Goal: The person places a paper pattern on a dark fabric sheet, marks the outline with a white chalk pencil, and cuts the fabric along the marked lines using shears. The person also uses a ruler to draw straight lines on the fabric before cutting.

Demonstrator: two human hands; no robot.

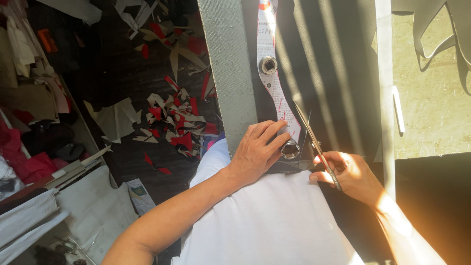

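Printed paper pattern strip (273,83): I see it long, narrow and wavy-edged, white with red and dark markings, running up from beneath my left hand (256,152). Printed leaflet (141,196): pale, rectangular, on the floor below-left of that hand.

Hidden under the left hand (257,149): near end of the paper pattern (271,73) and part of the socket (290,149) beside it. Scissors (314,142) handles buried in the right hand (346,172). Pattern's far end cut off by the top edge. Floor scraps (179,122) left of the pattern too small to tell.
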